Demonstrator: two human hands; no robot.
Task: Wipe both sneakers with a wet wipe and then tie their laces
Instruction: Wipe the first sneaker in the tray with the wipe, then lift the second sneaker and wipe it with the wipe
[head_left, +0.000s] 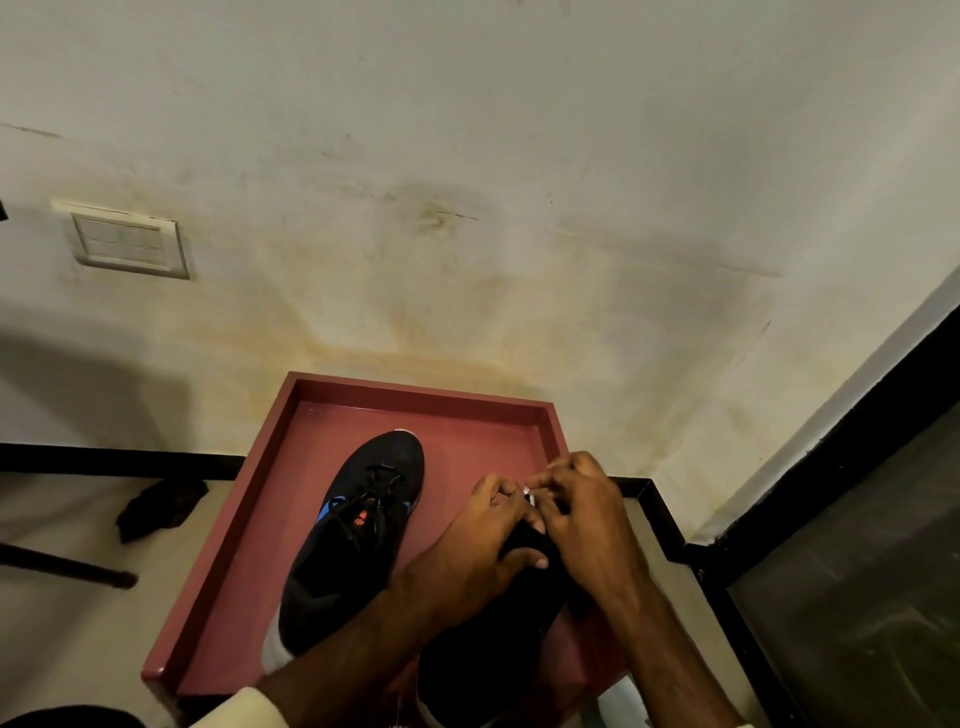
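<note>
Two black sneakers lie in a reddish-brown tray (415, 395). The left sneaker (358, 535) has blue and orange marks and its laces lie loose on top. The right sneaker (488, 644) is mostly hidden under my hands and forearms. My left hand (478, 540) and my right hand (582, 509) meet over its front, fingers pinched on its lace, and a small white lace tip shows between the fingertips. No wet wipe is in view.
The tray stands against a stained cream wall with a switch plate (124, 241) at the left. A dark crumpled cloth (156, 509) lies on the floor left of the tray. A black-framed glass panel (857, 597) runs along the right.
</note>
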